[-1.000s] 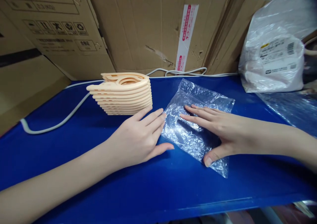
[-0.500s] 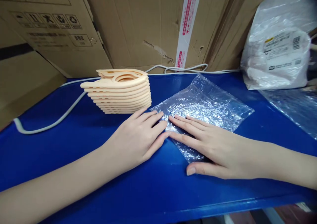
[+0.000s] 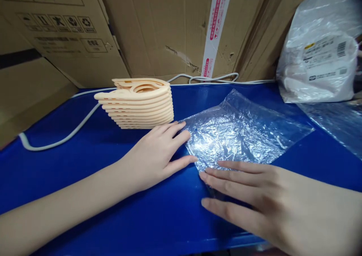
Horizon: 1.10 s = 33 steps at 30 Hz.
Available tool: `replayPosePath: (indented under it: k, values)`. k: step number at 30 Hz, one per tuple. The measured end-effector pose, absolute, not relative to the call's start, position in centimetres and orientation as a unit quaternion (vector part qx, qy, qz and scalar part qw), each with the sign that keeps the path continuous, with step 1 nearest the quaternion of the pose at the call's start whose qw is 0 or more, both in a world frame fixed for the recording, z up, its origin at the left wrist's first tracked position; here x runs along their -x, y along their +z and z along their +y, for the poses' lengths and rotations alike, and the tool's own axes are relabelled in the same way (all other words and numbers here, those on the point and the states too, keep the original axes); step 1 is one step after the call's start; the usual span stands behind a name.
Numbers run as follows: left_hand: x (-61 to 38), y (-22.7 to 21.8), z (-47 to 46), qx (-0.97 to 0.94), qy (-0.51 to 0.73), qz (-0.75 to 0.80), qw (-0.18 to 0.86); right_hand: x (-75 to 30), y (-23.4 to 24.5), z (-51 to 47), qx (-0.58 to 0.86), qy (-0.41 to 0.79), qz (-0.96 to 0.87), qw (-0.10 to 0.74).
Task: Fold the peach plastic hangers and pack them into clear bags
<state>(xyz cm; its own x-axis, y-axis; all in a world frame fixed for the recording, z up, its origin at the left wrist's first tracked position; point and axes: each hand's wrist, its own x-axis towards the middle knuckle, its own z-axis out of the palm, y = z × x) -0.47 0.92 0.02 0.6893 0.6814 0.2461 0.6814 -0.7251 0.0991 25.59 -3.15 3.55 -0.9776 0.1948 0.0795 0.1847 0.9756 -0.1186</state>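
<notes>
Clear plastic bag point(image 3: 240, 135) – one item, crinkled, laid flat on the blue tabletop point(image 3: 85, 173), between and just beyond the fingertips of both hands.

Condition: the bag is spread out and pressed down, and nothing is seen inside it. The stack of peach plastic pieces point(image 3: 138, 103) is kept just beyond the fingers of the left hand, beside the bag but apart from it. By this lie of things the flattening is judged largely done, while no piece has been put in.

Orientation: the long axis is set aslant, from the corner at the left fingertips away to the far right of the right hand. The open end cannot be told from the sealed one.

Left hand point(image 3: 154, 156) – open, palm down, nothing gripped; its fingertips are laid on the bag's left edge.

Right hand point(image 3: 268, 203) – open, fingers spread, nothing gripped; it is held over the bag's near corner, though contact cannot be told.

Also noted: a white cable point(image 3: 70, 133) left of the left hand, cardboard boxes point(image 3: 158, 29) behind, a white bagged parcel point(image 3: 319, 60) well beyond the right hand.
</notes>
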Motion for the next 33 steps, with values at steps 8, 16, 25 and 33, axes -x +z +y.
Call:
replayPosePath:
  k: [8,16,25,33]
  values:
    - [-0.4,0.0,-0.1,0.879,-0.167,-0.442,-0.055,-25.6,3.8,0.4,0.174,0.052,-0.974,0.138]
    - [-0.3,-0.6,-0.5,0.894,-0.122,-0.430,-0.038,-27.2,0.3,4.6,0.278,0.049,-0.956,0.083]
    - [0.1,-0.9,-0.5,0.900,-0.132,-0.413,-0.032,-29.2,-0.3,7.7,0.402,0.033,-0.914,0.033]
    - [0.1,0.4,-0.2,0.942,-0.088,-0.311,-0.094,-28.3,0.0,6.6,0.413,-0.066,-0.907,0.042]
